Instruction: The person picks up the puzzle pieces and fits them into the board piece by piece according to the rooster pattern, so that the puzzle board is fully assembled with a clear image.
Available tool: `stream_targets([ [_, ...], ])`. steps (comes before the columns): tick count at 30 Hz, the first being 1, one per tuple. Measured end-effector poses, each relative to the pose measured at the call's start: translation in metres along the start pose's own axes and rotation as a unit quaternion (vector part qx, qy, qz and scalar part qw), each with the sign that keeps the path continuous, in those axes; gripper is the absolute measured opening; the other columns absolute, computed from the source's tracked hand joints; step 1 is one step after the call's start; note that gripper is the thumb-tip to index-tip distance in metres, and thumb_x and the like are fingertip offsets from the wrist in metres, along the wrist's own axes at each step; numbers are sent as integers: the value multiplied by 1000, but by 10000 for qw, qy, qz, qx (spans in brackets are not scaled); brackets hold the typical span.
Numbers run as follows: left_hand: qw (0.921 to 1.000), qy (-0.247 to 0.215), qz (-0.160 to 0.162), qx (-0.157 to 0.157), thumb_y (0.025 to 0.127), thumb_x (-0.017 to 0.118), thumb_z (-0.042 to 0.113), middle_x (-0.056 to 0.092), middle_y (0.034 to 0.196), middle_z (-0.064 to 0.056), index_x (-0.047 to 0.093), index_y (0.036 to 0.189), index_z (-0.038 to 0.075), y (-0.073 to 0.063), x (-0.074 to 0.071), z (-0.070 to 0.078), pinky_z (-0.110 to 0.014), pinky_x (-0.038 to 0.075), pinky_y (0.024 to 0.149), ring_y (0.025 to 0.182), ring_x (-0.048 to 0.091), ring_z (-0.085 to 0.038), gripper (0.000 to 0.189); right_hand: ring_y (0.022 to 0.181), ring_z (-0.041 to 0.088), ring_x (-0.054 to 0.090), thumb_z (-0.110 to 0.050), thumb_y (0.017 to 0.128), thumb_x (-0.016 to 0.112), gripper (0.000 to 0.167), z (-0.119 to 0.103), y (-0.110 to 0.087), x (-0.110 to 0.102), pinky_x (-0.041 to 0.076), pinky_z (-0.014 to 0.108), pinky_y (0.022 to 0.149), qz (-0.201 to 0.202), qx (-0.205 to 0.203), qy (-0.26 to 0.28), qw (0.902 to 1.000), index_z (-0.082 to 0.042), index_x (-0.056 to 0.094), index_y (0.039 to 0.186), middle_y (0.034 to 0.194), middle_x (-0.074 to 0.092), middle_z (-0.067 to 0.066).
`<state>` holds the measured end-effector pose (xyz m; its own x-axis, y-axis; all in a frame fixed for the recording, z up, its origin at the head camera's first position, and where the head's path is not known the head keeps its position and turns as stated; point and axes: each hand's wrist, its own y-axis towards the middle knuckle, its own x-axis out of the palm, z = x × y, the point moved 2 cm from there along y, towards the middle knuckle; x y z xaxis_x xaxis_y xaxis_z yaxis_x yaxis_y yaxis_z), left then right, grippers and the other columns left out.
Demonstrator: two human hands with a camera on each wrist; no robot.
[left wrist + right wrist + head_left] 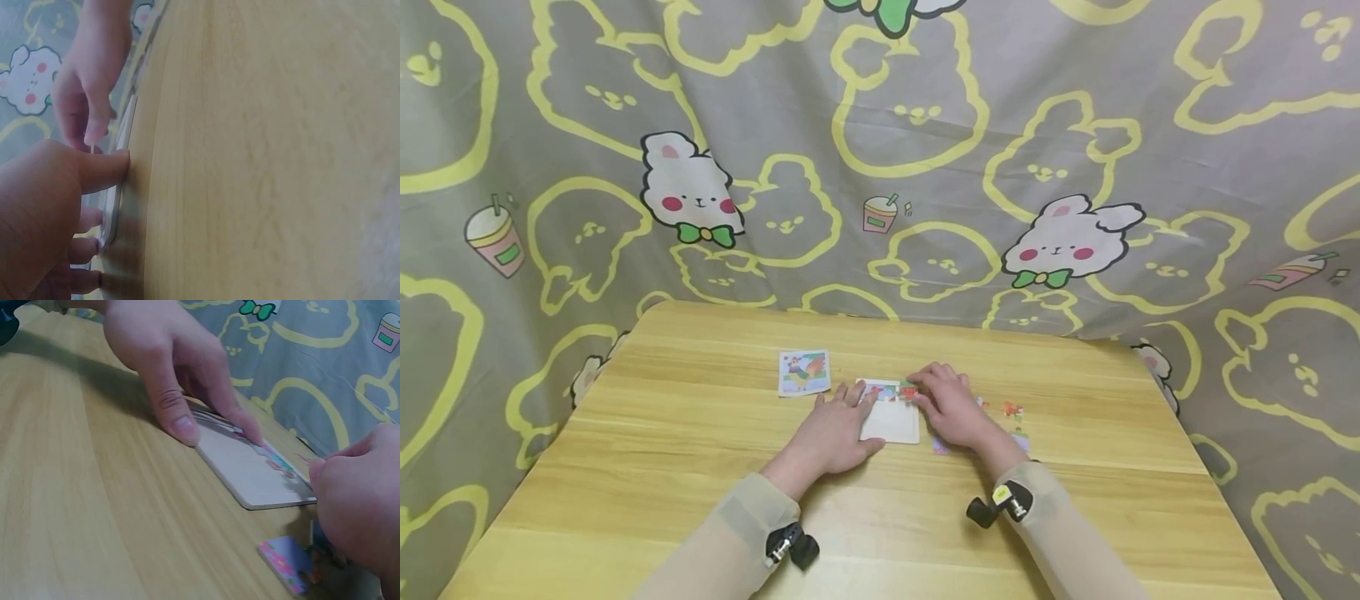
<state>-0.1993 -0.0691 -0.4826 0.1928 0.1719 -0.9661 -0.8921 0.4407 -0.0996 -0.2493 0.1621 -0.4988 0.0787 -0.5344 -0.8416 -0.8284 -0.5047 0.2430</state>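
A white puzzle tray (891, 423) lies on the table, with a few joined pieces (880, 392) along its far edge. My left hand (835, 429) rests at the tray's left side, fingers extended; its thumb (106, 172) touches the near edge. Above the tray's far right corner, my right hand (951, 404) pinches a red and green puzzle piece (908, 389) between thumb and fingers. In the right wrist view this hand (362, 494) hides most of the piece, and only a thin edge shows.
Loose puzzle pieces (1013, 409) lie right of the tray, partly hidden under my right hand and forearm. A square picture card (803, 372) with a colourful animal sits to the tray's left. Behind the wooden table (700, 375) hangs a grey patterned curtain (805, 108).
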Motion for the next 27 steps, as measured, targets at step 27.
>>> stream_targets([
  [27,9983,560,-25,134,102,57,65,35,168,-17,43,164,15,6,-6,16,-64,36,116,152,35,-41,81,117,22,59,-24,108,65,32,-5,3,8,35,50,94,-158,-191,-964,9950,-11,72,136,124,62,1],
])
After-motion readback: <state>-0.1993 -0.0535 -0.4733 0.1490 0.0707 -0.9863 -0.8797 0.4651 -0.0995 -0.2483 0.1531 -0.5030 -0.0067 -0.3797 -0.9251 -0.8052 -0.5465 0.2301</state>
